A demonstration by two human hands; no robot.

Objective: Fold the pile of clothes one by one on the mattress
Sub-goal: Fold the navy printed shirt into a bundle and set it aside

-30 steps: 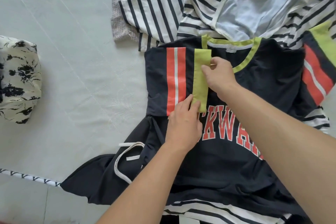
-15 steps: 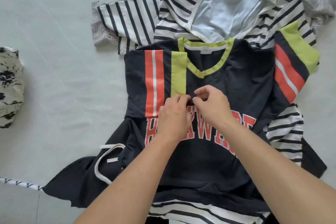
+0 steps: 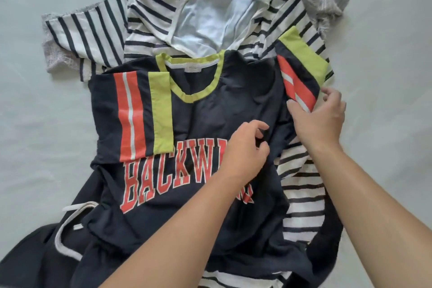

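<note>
While the left hand (image 3: 245, 147) hovers loosely curled, the right hand (image 3: 320, 117) pinches the navy shirt's (image 3: 210, 112) sleeve (image 3: 301, 75).

Mattress (image 3: 46, 135) bare left/right; clothes pile (image 3: 210, 18) blocks mid, prob. layered.
</note>
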